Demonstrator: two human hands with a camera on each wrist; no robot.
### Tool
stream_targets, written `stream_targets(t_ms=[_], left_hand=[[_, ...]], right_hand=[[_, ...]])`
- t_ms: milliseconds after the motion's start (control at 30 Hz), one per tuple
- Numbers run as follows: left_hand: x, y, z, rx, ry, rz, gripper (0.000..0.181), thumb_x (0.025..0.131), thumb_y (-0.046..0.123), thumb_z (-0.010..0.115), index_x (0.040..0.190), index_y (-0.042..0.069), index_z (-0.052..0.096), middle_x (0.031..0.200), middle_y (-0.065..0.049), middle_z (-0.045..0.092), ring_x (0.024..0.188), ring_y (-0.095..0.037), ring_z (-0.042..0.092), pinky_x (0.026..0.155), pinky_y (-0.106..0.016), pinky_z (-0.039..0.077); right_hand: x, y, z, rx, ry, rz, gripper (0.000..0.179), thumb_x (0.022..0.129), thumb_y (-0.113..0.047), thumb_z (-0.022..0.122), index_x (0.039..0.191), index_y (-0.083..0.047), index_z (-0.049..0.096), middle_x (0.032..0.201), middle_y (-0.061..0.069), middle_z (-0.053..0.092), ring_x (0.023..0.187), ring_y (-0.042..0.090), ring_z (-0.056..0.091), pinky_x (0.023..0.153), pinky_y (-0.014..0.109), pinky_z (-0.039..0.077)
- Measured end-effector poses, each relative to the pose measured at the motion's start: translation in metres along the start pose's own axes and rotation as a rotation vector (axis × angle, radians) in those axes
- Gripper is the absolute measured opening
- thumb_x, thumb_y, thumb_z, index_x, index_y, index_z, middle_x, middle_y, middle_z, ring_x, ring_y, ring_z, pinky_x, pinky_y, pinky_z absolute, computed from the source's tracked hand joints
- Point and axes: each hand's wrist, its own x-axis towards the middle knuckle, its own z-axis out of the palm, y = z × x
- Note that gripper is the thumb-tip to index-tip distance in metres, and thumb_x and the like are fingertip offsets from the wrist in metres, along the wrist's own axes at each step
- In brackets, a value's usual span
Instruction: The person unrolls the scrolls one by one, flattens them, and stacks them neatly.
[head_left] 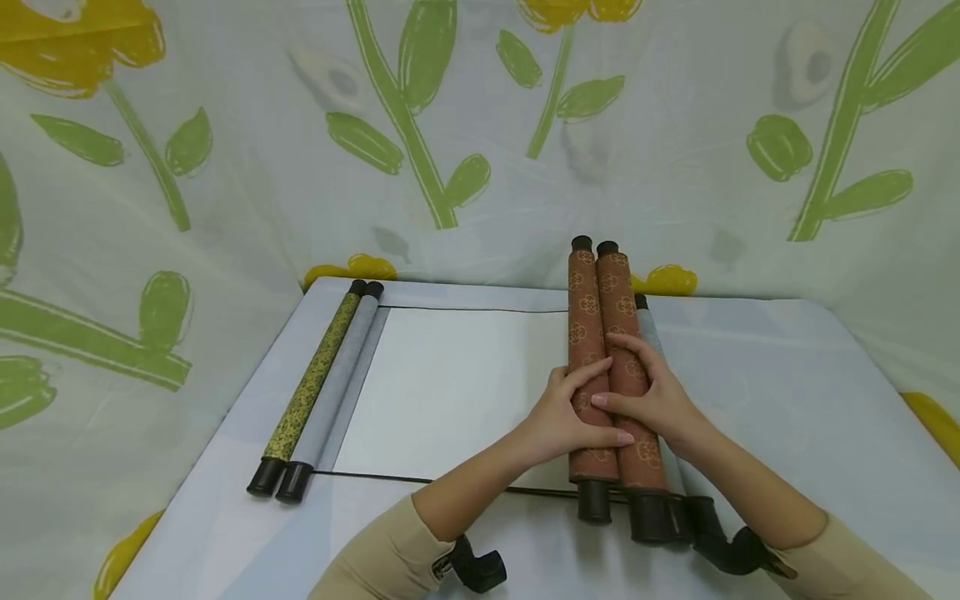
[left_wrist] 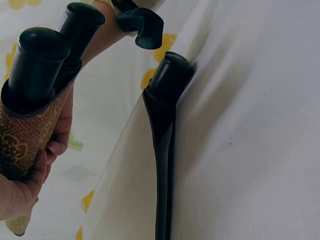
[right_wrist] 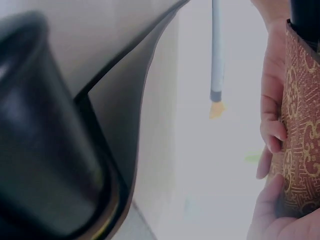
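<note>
Rolls (head_left: 585, 325) in red patterned cloth are side by side, right of centre, gripped by the left hand (head_left: 562, 421) and right hand (head_left: 662, 400); pale paper (head_left: 450, 383) spreads mid-frame on the counter (head_left: 795, 408).

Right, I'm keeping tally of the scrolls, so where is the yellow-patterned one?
In the head view, the yellow-patterned scroll lies on the left side of the table, immediately left of the grey roll.

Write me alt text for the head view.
A person's left hand and right hand grip two red-brown patterned rolls with black ends, side by side over the right part of a pale sheet. A yellow patterned roll and a grey roll lie at the sheet's left, before a floral backdrop.
</note>
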Motion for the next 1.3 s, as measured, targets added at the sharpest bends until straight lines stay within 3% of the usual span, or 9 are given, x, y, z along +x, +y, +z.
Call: stream_targets(t_ms=[167,300,400,567,700,833,1067,1167,1300], left_hand=[[-0.001,-0.007,-0.005,-0.016,0.024,0.008,0.079,0.071,0.034,0.083,0.137,0.048,0.041,0.130,-0.002,0.037,0.109,-0.014,0.045,0.085,-0.031,0.044],[-0.006,-0.011,-0.012,-0.035,0.009,0.040,0.076,0.072,0.031,0.082,0.136,0.043,0.043,0.135,0.000,0.036,0.120,-0.015,0.039,0.092,-0.037,0.041],[-0.010,-0.014,-0.020,-0.058,-0.009,0.049,0.074,0.074,0.028,0.081,0.136,0.039,0.043,0.137,0.000,0.035,0.120,-0.015,0.038,0.090,-0.036,0.042],[-0.011,-0.016,-0.030,-0.180,-0.047,0.047,0.070,0.077,0.015,0.077,0.138,0.025,0.044,0.132,-0.010,0.043,0.109,-0.015,0.049,0.081,-0.030,0.048],[-0.011,-0.017,-0.035,-0.283,-0.080,0.051,0.071,0.078,0.003,0.072,0.140,0.018,0.042,0.130,-0.018,0.048,0.105,-0.015,0.053,0.080,-0.029,0.049],[-0.012,-0.017,-0.036,-0.274,-0.087,0.051,0.072,0.078,0.003,0.069,0.142,0.022,0.042,0.131,-0.011,0.048,0.107,-0.013,0.051,0.081,-0.028,0.048],[-0.012,-0.018,-0.029,-0.273,0.048,0.068,0.060,0.079,0.005,0.063,0.135,0.027,0.052,0.133,-0.005,0.045,0.103,-0.016,0.049,0.077,-0.031,0.047],[-0.011,-0.019,-0.026,-0.249,0.112,0.087,0.052,0.082,0.013,0.068,0.130,0.027,0.056,0.131,-0.003,0.047,0.103,-0.015,0.051,0.078,-0.031,0.048],[-0.009,-0.020,-0.022,-0.213,0.141,0.093,0.053,0.079,0.019,0.075,0.129,0.023,0.058,0.129,-0.001,0.050,0.105,-0.014,0.053,0.081,-0.030,0.048]], right_hand=[[0.005,0.000,0.005,0.020,-0.001,-0.003,0.079,0.082,-0.011,0.073,0.146,-0.011,0.025,0.138,0.021,0.031,0.101,0.021,0.053,0.079,0.032,0.049],[0.006,0.003,0.007,0.056,-0.029,0.002,0.081,0.082,-0.009,0.072,0.146,-0.012,0.024,0.136,0.020,0.034,0.098,0.016,0.056,0.077,0.032,0.050],[0.006,0.004,0.010,0.106,-0.064,0.005,0.082,0.082,-0.006,0.071,0.148,-0.013,0.021,0.135,0.021,0.037,0.097,0.015,0.058,0.075,0.034,0.052],[0.006,0.003,0.012,0.122,-0.096,-0.008,0.083,0.083,-0.002,0.067,0.149,-0.015,0.019,0.136,0.024,0.035,0.103,0.027,0.054,0.074,0.038,0.051],[0.006,0.003,0.012,0.118,-0.088,-0.006,0.082,0.082,-0.001,0.064,0.150,-0.020,0.020,0.139,0.021,0.030,0.105,0.026,0.048,0.077,0.037,0.048],[0.002,0.003,0.010,0.144,-0.074,0.005,0.080,0.083,0.000,0.057,0.150,-0.023,0.020,0.142,0.020,0.025,0.106,0.025,0.045,0.077,0.039,0.047],[0.002,0.000,0.008,0.151,-0.050,-0.006,0.072,0.086,0.000,0.052,0.148,-0.023,0.024,0.143,0.019,0.023,0.109,0.028,0.042,0.079,0.039,0.046],[0.003,-0.001,0.011,0.100,-0.011,-0.006,0.068,0.088,-0.006,0.060,0.146,-0.017,0.028,0.140,0.018,0.030,0.107,0.024,0.045,0.078,0.036,0.048],[0.004,-0.002,0.014,0.033,0.040,0.017,0.073,0.083,-0.013,0.072,0.144,-0.013,0.032,0.136,0.017,0.037,0.105,0.022,0.048,0.078,0.031,0.049]])
